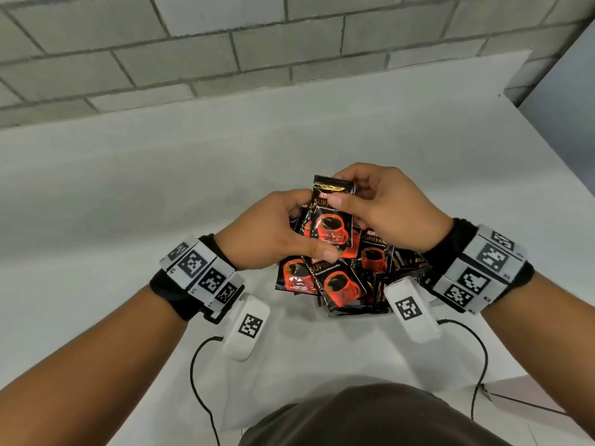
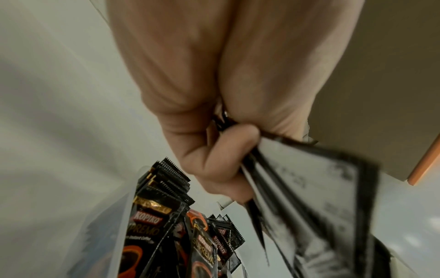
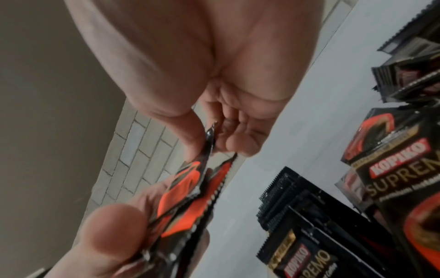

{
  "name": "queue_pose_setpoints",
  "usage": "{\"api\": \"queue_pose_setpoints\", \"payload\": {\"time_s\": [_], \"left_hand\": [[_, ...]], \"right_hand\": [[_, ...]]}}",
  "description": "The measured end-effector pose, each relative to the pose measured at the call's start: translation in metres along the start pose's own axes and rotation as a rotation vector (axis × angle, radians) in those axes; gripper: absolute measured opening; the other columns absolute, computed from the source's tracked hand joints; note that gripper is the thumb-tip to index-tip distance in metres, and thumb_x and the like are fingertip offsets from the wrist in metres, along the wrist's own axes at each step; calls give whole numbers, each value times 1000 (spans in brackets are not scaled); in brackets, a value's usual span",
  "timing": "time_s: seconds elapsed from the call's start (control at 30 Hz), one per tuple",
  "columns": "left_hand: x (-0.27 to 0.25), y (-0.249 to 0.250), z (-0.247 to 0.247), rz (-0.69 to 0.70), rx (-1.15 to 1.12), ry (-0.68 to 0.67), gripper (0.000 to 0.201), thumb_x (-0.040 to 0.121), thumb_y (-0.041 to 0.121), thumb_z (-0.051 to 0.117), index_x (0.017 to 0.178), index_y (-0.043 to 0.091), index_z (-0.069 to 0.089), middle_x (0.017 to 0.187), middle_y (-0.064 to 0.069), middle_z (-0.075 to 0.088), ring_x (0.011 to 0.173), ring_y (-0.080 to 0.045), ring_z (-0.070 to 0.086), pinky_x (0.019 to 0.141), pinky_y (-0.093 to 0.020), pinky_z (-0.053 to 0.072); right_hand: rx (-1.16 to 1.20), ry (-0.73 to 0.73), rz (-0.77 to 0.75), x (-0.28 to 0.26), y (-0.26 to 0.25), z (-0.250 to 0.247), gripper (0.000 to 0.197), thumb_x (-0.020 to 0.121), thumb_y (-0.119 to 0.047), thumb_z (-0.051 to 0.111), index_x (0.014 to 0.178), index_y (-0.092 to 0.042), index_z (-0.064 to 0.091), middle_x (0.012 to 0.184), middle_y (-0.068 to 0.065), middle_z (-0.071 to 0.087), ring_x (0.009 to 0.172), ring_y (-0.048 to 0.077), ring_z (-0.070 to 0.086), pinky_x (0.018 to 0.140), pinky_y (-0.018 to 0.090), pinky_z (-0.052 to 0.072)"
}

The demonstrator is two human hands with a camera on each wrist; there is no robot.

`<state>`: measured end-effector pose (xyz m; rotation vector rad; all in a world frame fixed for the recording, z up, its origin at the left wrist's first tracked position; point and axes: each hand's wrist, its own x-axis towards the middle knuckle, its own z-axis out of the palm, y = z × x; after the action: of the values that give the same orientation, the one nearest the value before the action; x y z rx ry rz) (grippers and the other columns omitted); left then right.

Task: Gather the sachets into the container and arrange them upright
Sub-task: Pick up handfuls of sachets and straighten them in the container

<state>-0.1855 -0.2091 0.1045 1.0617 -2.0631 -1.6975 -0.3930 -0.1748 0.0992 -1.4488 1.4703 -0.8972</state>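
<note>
My left hand point(image 1: 264, 230) is gripping a fanned stack of sachets point(image 1: 331, 220) while my right hand point(image 1: 383, 204) is pinching the front one's top edge. Below both hands, more are standing crooked in the container point(image 2: 95, 235). They look light, slick and floppy, so I am favouring the crimped seams.

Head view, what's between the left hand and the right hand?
A small stack of black coffee sachets with red cups: the left hand grips its lower end, the right hand pinches the front sachet's top. Clearest in the head view.
</note>
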Motion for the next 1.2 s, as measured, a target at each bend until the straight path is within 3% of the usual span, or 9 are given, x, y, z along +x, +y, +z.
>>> {"api": "queue_pose_setpoints", "payload": {"time_s": [0.2,0.27,0.33,0.4,0.6,0.8,0.9,1.07,1.2], "left_hand": [[0,-4,-8,-33,168,32,62,62,43,97,113,31,64,105,-7,75,97,-29,71,94,-52,56],[-1,-5,-10,-42,173,45,61,63,43,96,114,33,64,104,-5,75,95,-26,72,91,-49,58],[-1,-6,-12,-37,156,51,55,70,29,94,116,28,65,103,1,76,90,-16,74,85,-40,61],[-2,-5,-14,-31,163,43,49,75,21,90,117,26,64,101,3,77,88,-13,75,81,-35,62],[0,-2,-15,-31,187,-24,47,78,21,88,117,28,63,100,5,76,84,-12,74,75,-25,60],[-1,-3,-37,-69,371,110,48,72,29,92,111,34,63,94,6,76,78,-11,74,71,-36,62],[-7,-5,-56,-94,458,164,46,72,32,91,108,34,64,92,10,75,77,-3,71,68,-26,56],[-17,-7,-63,-164,521,39,45,71,31,92,106,38,64,91,14,75,79,-4,70,72,-27,56],[-19,-10,-58,-176,520,-2,46,72,30,92,108,38,64,89,15,75,75,-3,70,68,-24,54]], "right_hand": [[-97,59,21,3,1,-16,11,96,-31,66,97,-20,68,74,-3,71,54,12,64,60,29,52],[-13,120,40,5,0,-21,15,98,-30,64,98,-14,65,82,-1,72,56,23,68,62,35,52],[138,152,57,5,-2,-27,19,97,-25,65,104,-8,63,91,6,74,65,43,68,67,51,57],[232,144,50,3,-3,-32,22,95,-20,69,109,-4,61,96,10,75,74,54,67,66,57,60],[9,-94,-12,-6,-14,-36,20,86,-12,76,106,-12,71,93,6,77,68,27,70,66,35,61],[-183,-126,44,-7,-11,-33,13,88,-15,76,99,-20,72,93,-2,77,69,16,75,82,42,61],[-239,-154,65,-5,-6,-29,13,86,-16,79,95,-23,72,90,-3,77,70,13,76,86,42,60],[-506,-225,-64,-3,9,2,13,83,-19,79,92,-25,72,90,-10,70,84,6,66,80,29,55],[-618,-279,-158,-1,21,22,10,86,-16,73,94,-21,68,92,-10,66,87,9,61,82,32,54]]}}
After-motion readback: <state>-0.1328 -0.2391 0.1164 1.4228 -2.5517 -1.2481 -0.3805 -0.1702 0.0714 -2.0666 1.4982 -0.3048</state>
